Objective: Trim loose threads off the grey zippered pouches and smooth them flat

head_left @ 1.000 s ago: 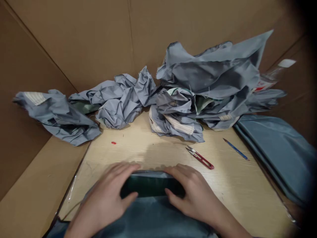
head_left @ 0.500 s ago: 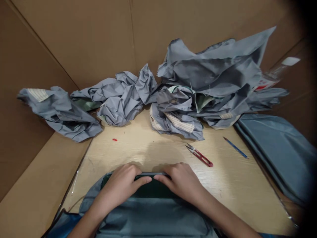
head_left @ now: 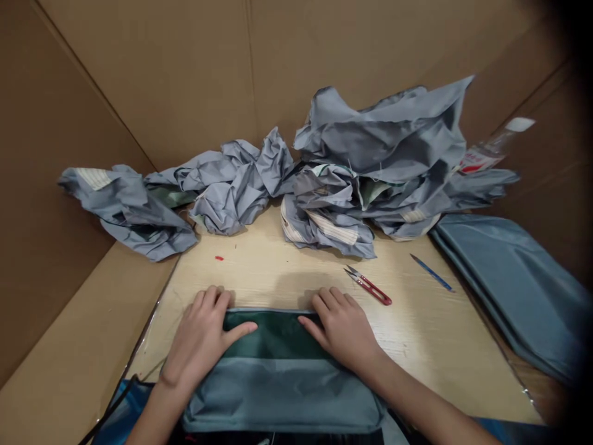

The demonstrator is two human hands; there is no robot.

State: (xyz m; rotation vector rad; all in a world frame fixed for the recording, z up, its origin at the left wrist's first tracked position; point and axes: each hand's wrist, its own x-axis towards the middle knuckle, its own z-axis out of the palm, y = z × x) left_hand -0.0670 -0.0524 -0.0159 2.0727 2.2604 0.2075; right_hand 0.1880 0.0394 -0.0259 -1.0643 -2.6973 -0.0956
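A grey-blue fabric piece [head_left: 287,392] with a dark green band along its far part lies at the near edge of the table. My left hand [head_left: 204,337] is at its far left corner, fingers curled over the edge and thumb stretched onto the green band. At the far right corner my right hand [head_left: 343,327] grips the edge the same way, its thumb on the green. Between the hands the far edge runs nearly straight. Beyond my right hand lie red-handled thread snips [head_left: 370,287], blades pointing away to the left.
Crumpled grey fabric pieces [head_left: 236,179] line the back of the table [head_left: 259,266]. A blue pencil [head_left: 432,272] lies right of the snips. Folded blue-grey fabric [head_left: 514,278] rests at the right, with a plastic bottle [head_left: 486,154] behind it. Cardboard walls [head_left: 185,74] surround the table.
My hands have moved apart along the fabric's far edge. The fabric lies flatter, showing more of the green band and its near edge. The view has shifted slightly.
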